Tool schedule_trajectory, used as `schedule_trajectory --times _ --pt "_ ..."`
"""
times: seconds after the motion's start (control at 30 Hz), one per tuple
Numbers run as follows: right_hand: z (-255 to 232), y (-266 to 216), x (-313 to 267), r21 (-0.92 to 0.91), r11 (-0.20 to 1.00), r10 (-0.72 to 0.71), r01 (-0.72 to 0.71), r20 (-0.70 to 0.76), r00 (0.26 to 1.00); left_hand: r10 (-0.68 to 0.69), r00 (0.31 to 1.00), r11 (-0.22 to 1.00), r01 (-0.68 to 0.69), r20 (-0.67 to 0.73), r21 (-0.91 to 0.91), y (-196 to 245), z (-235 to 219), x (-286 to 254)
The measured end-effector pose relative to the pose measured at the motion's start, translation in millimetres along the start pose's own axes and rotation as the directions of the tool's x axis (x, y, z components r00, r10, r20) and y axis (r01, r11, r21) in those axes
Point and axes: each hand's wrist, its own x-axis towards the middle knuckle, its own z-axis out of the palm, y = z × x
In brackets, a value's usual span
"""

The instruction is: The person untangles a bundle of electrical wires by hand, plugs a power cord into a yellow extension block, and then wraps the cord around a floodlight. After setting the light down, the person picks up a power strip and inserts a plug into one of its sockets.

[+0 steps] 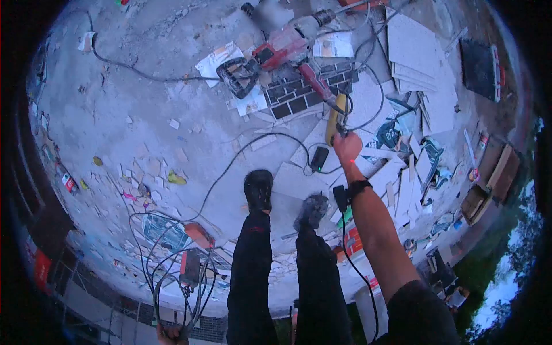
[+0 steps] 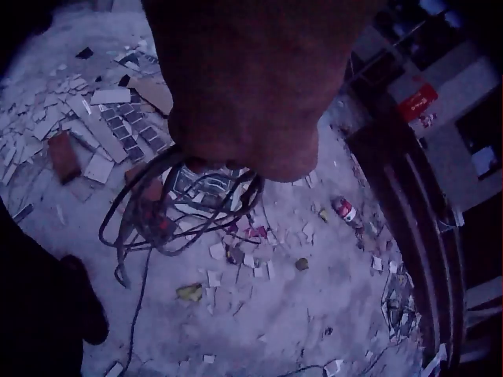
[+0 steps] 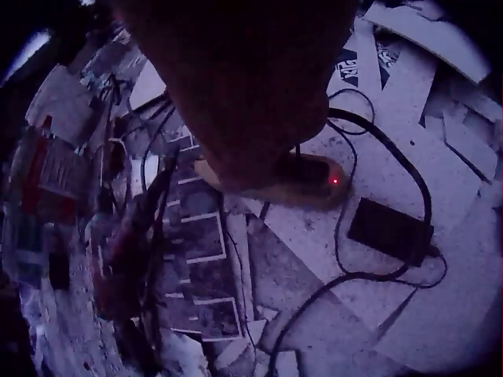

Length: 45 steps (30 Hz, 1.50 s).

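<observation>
Rubble and broken tile litter the floor [image 1: 144,109]. The red power tool [image 1: 284,49] lies at twelve o'clock in the head view, partly over a sheet of dark tiles [image 1: 293,95]. The looped cords [image 2: 148,212] hang from the left hand [image 1: 171,334] at seven o'clock; its grip is closed round them. The yellow block [image 1: 336,118] is between one and two o'clock, just below the tool, with the right hand [image 1: 348,146] gripping its near end. The wrist view is dim there, so exactly how the fingers wrap it is hard to tell. Smallest, the black box [image 1: 319,159] lies near three o'clock, with cord beside it.

For good handling, keep the left grip snug around all the loops so none slips out and tangles. Hold the yellow block by its body rather than by its lead, and ease its cord clear of the tool and black box before lifting far. The long run of cord passes close to the shoes [image 1: 257,190], so slack there could snag a foot; gather it gradually, without jerking.
</observation>
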Motion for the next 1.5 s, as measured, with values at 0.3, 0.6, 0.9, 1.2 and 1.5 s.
schedule_trajectory --times 0.3,0.6,0.9,1.2,1.5 --pt "-19.5 -7.5 -4.0 0.031 0.996 0.075 -0.079 0.121 0.990 0.231 0.930 0.971 -0.200 -0.285 0.131 -17.8 19.9 10.7" --pt "-27.7 35.3 20.2 0.199 0.977 0.000 -0.074 0.349 0.937 0.162 0.953 0.987 -0.155 -0.256 0.048 -42.5 38.2 34.6" --pt "-42.5 6.7 14.5 -0.060 0.985 -0.124 0.160 0.392 0.911 0.173 0.961 0.984 -0.176 -0.214 0.007 -52.0 33.1 48.0" --pt "-29.6 -5.7 20.1 -0.091 0.996 0.022 0.007 0.323 0.946 0.173 0.975 0.983 -0.180 -0.143 -0.041 -55.4 42.3 40.0" --pt "-28.2 -32.2 12.9 -0.181 0.982 0.105 -0.060 0.253 0.962 0.128 0.983 0.990 -0.134 -0.128 -0.038 -51.9 50.0 35.7"
